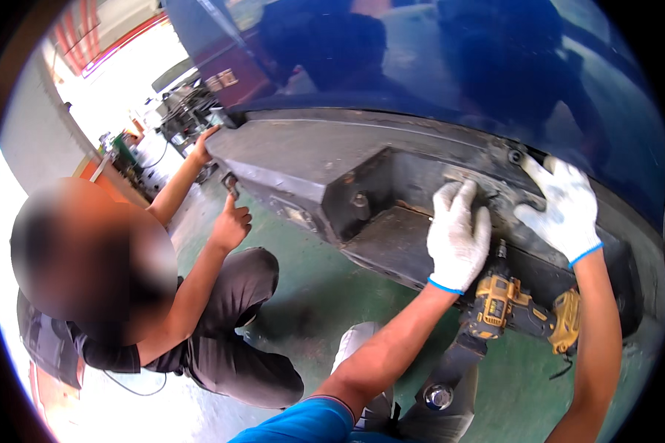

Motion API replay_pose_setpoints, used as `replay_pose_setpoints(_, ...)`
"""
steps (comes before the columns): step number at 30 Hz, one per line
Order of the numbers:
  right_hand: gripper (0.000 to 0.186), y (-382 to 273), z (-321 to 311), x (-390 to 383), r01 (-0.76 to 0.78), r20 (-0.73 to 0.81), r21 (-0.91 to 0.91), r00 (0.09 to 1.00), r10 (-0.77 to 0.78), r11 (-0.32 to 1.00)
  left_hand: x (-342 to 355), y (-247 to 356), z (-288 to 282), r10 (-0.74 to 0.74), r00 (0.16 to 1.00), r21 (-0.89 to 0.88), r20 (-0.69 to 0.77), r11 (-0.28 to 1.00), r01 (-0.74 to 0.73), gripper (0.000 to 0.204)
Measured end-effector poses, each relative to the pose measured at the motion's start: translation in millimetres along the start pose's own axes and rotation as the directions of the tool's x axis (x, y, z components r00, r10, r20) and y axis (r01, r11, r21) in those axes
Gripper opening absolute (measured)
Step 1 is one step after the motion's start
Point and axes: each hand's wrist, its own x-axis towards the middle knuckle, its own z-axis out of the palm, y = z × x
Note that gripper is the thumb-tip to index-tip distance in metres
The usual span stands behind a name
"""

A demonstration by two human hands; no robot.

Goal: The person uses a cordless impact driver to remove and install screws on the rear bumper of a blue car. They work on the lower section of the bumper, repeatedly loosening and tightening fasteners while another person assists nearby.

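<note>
My left hand [458, 240], in a white knit glove with a blue cuff, reaches into the recess of a dark grey bumper [295, 148]. Its fingers are stretched out against the recess's back wall, the fingertips near a worn patch. My right hand [565, 207], gloved the same way, lies over the bumper's upper edge with thumb and fingers spread. Close to its index finger is a round bolt or fitting [515, 156]. Between my forearms, a yellow and black cordless power tool [495, 303] sits at the recess's near edge, its nose pointing up into it. No hand holds the tool.
A blue vehicle panel [421, 66] rises above the bumper. At the left a co-worker [236, 332] crouches, both bare hands by the bumper's end, near a small dark metal part [230, 184]. A round metal piece [438, 397] shows by my leg. The floor [295, 280] is green.
</note>
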Motion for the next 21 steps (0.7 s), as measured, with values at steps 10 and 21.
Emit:
replay_pose_setpoints(10,0.077,0.9,11.1,3.4,-0.005,-0.043,0.057,0.999,0.007,0.998,-1.8,-5.4,5.4,0.006,1.000,0.012,-0.029,1.000,-0.005,0.047)
replay_pose_setpoints(21,0.079,0.1,11.1,2.9,-0.042,0.002,0.038,0.999,0.042,0.998,-2.5,-3.6,3.7,-0.022,0.999,-0.013,-0.027,1.000,0.021,0.048)
